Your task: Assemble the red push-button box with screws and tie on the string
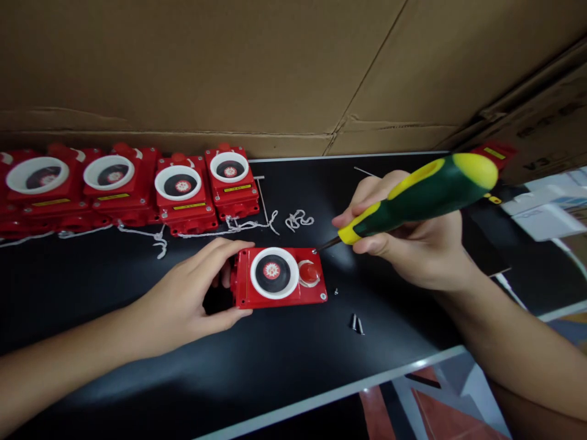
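A red box [284,294] with a white-ringed black disc and a red round button lies on the dark table. My left hand [192,293] grips its left end, thumb along the near edge and fingers on the far edge. My right hand [408,238] is closed round a green and yellow screwdriver [422,192]. The screwdriver's tip meets a screw [314,251] at the box's far right corner. Another screw [323,296] sits in the near right corner. To the right of the box lie a small screw [336,291] and two longer screws [356,324].
Several similar red boxes [186,214] with white cords stand along the back left, before a cardboard wall [206,67]. A loose cord [299,220] lies behind the held box. White items [545,214] are at the right. The table's front edge [330,397] runs below.
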Demonstrator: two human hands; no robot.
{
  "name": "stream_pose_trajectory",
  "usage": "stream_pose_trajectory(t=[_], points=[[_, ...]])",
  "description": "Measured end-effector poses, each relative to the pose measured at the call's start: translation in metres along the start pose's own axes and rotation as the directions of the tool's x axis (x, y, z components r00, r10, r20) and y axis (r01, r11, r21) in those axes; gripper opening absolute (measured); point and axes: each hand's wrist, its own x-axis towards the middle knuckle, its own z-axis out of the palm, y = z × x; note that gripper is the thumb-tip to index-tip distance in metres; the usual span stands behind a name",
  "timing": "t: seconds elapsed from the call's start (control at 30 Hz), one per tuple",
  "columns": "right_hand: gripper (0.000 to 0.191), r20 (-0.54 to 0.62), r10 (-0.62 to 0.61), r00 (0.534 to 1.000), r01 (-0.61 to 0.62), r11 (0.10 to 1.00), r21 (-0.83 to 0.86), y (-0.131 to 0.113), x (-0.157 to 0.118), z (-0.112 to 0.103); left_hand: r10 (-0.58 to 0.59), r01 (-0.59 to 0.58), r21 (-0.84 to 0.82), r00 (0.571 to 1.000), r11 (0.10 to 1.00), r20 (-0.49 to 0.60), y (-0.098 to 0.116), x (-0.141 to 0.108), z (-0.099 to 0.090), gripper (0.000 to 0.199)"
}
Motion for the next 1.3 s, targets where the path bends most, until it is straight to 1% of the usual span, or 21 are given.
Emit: stream_pose_trajectory(t=[0.03,0.1,0.17,0.2,0.23,0.3,0.37,0.4,0.47,0.57,0.63,0.7,0.77,0.83,0.93,0.97,1.07,1.13,1.2,1.27,1.3], points=[[0.024,-0.037,-0.010,0.999,0.009,0.999,-0.030,0.001,-0.002,0.004,-0.003,0.003,-0.001,1.000,1.000,-0.002,0.000,0.000,0.000,0.067],[0.031,-0.107,0.005,0.994,-0.012,0.998,-0.069,0.002,-0.005,0.013,-0.008,0.008,-0.010,1.000,1.000,-0.006,0.001,-0.001,-0.001,0.066],[0.038,-0.171,-0.008,0.985,-0.002,0.998,-0.057,0.003,-0.008,0.020,-0.017,0.017,-0.019,1.000,1.000,-0.003,0.002,-0.001,-0.002,0.064],[0.044,-0.188,-0.031,0.982,0.022,0.999,-0.049,0.003,-0.008,0.023,-0.025,0.025,-0.022,1.000,0.999,0.005,0.003,-0.001,-0.002,0.062],[0.049,-0.181,-0.052,0.982,0.045,0.998,-0.042,0.002,-0.008,0.024,-0.034,0.034,-0.024,0.999,0.999,0.012,0.003,-0.001,-0.002,0.060],[0.053,-0.132,-0.067,0.989,0.064,0.998,-0.027,0.001,-0.005,0.022,-0.049,0.049,-0.021,0.999,0.999,0.024,0.002,-0.001,-0.002,0.055],[0.054,-0.104,-0.034,0.994,0.033,0.999,-0.012,0.001,-0.001,0.017,-0.044,0.044,-0.013,0.999,0.999,0.019,0.000,-0.002,-0.001,0.052],[0.055,-0.118,-0.019,0.993,0.019,1.000,0.000,0.002,0.001,0.014,-0.041,0.041,-0.006,0.999,0.999,0.012,-0.001,-0.002,-0.001,0.051],[0.058,-0.186,0.000,0.982,0.002,1.000,0.007,0.005,0.003,0.010,-0.041,0.041,0.006,0.999,0.999,0.002,-0.002,-0.003,-0.001,0.050],[0.055,-0.258,0.070,0.963,-0.074,0.997,-0.004,0.013,0.004,0.008,-0.041,0.041,0.008,0.999,0.999,0.012,-0.001,-0.004,-0.001,0.049],[0.057,-0.236,0.125,0.964,-0.136,0.990,-0.028,0.016,0.002,0.007,-0.018,0.018,0.012,1.000,1.000,0.010,0.000,-0.003,-0.001,0.049],[0.067,-0.151,0.166,0.975,-0.173,0.984,-0.035,0.015,0.000,0.006,0.009,-0.009,0.027,1.000,1.000,0.011,0.002,-0.001,-0.001,0.048],[0.072,-0.056,0.185,0.981,-0.186,0.982,-0.018,0.010,-0.003,0.005,0.033,-0.034,0.032,0.999,0.999,0.017,0.003,0.001,-0.001,0.047],[0.065,-0.001,0.182,0.983,-0.182,0.983,0.010,0.003,-0.008,0.004,0.044,-0.044,0.023,0.999,0.999,0.028,0.003,0.002,-0.001,0.047],[0.043,0.070,0.145,0.987,-0.150,0.986,0.071,-0.004,-0.014,0.003,0.036,-0.036,0.001,0.998,0.999,0.043,0.003,0.001,-0.002,0.048],[0.039,0.092,0.139,0.986,-0.147,0.985,0.094,-0.005,-0.015,0.003,0.031,-0.030,-0.006,0.998,1.000,0.049,0.003,0.001,-0.002,0.049],[0.036,0.137,0.140,0.981,-0.158,0.979,0.129,-0.007,-0.014,0.002,0.025,-0.024,-0.019,0.998,1.000,0.049,0.003,0.001,-0.002,0.050],[0.030,0.161,0.153,0.975,-0.173,0.978,0.117,-0.008,-0.010,0.001,0.023,-0.022,-0.018,0.999,1.000,0.047,0.003,0.001,-0.002,0.049],[0.020,0.165,0.162,0.973,-0.180,0.979,0.100,-0.009,-0.005,0.000,0.028,-0.027,-0.011,0.999,1.000,0.046,0.004,0.001,-0.003,0.049],[0.013,0.122,0.158,0.980,-0.170,0.981,0.092,-0.010,-0.002,0.001,0.031,-0.031,0.000,0.999,1.000,0.043,0.005,0.002,-0.003,0.048],[0.013,0.089,0.157,0.984,-0.165,0.982,0.090,-0.011,-0.001,0.002,0.032,-0.032,0.004,0.999,0.999,0.040,0.005,0.002,-0.003,0.047]])
